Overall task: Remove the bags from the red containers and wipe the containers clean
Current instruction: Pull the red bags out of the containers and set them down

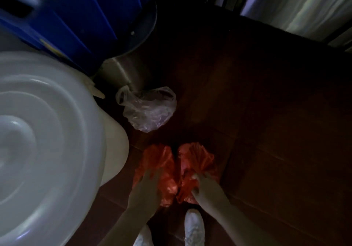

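Two crumpled red plastic bags sit side by side on the dark floor in front of my feet. My left hand [145, 185] grips the left red bag [158, 160]. My right hand [202, 185] is closed on the bunched top of the right red bag [196, 158]. The scene is dim and blurred, and I cannot see any red container under the bags. A clear plastic bag [147, 110] lies loose on the floor just beyond them.
A big white tub with a round lid [43, 141] fills the left side. A blue bin [72, 17] and a steel pot [125, 68] stand behind it. A shiny steel cabinet [297, 4] is at the top right. My white shoes [194, 226] are below the bags.
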